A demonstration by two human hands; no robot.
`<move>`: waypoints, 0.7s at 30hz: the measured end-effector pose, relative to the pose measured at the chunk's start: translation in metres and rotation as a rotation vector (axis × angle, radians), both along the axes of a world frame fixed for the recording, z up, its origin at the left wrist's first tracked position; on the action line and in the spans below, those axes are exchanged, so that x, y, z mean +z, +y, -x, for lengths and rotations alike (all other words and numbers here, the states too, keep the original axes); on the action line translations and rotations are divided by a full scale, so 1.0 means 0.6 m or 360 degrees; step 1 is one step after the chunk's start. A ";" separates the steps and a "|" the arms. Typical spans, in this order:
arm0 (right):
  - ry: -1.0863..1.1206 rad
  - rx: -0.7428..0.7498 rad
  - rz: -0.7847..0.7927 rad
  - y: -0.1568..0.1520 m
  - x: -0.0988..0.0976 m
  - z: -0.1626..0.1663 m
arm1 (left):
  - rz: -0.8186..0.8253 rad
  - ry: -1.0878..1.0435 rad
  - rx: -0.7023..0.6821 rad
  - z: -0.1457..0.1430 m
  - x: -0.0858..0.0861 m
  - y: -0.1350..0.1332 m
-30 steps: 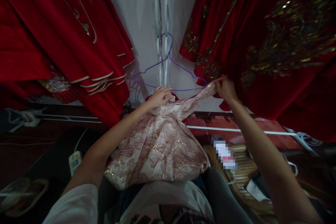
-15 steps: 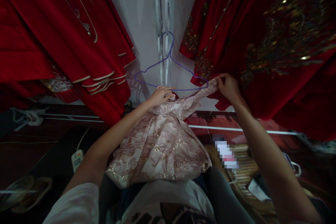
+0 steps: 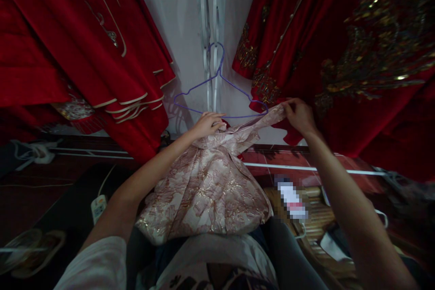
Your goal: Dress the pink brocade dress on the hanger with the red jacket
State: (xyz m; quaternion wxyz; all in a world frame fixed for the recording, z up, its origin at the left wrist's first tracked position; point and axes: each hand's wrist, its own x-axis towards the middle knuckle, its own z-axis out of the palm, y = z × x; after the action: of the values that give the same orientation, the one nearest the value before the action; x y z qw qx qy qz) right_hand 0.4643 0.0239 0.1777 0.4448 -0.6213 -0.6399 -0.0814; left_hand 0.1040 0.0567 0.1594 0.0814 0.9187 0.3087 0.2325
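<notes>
A pale pink brocade garment (image 3: 210,190) with gold threads lies spread over my lap, its narrow upper part raised in front of me. My left hand (image 3: 209,126) grips the gathered fabric near its top middle, fingers partly bent round it. Out to the right, my right hand (image 3: 299,115) pinches the far end of a strip of the same cloth and pulls it taut. A purple clothes hanger (image 3: 220,74) hangs just above and behind the garment, its lower bar close to both hands.
Red embroidered garments hang at left (image 3: 136,77) and right (image 3: 367,113). Behind is a white metal rack post (image 3: 212,13); a white bar (image 3: 299,166) crosses low. At right, a phone-like blurred object (image 3: 291,199) rests on a slatted wooden seat (image 3: 316,208). A white power strip (image 3: 99,208) lies left.
My right hand has shifted slightly right and down, drawing the cloth strip straighter. My left hand has stayed in nearly the same place.
</notes>
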 end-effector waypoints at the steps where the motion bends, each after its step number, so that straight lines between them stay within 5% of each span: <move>1: 0.0020 -0.0002 -0.0003 0.002 0.004 0.005 | 0.0015 -0.0016 -0.0009 -0.002 0.001 0.000; 8: 0.0084 0.0090 -0.0160 0.033 0.048 0.111 | 0.0343 -0.0365 -0.0148 -0.043 0.006 -0.013; 13: 0.0031 0.0106 -0.0184 0.048 0.045 0.166 | 0.0365 -0.0686 -0.0144 -0.039 0.013 -0.015; 18: 0.0036 0.0240 -0.0140 0.049 0.035 0.151 | -0.0182 -0.1220 0.0658 0.059 -0.010 0.022; 21: 0.0058 0.0295 -0.0114 0.048 0.038 0.144 | -0.0177 -0.1420 0.1223 0.140 -0.038 0.049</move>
State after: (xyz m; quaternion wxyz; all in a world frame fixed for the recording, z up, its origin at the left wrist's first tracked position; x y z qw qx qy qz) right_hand 0.3777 0.0528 0.2005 0.4839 -0.5446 -0.6831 -0.0513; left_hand 0.0202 0.0862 0.1364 0.0649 0.5572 0.5427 0.6251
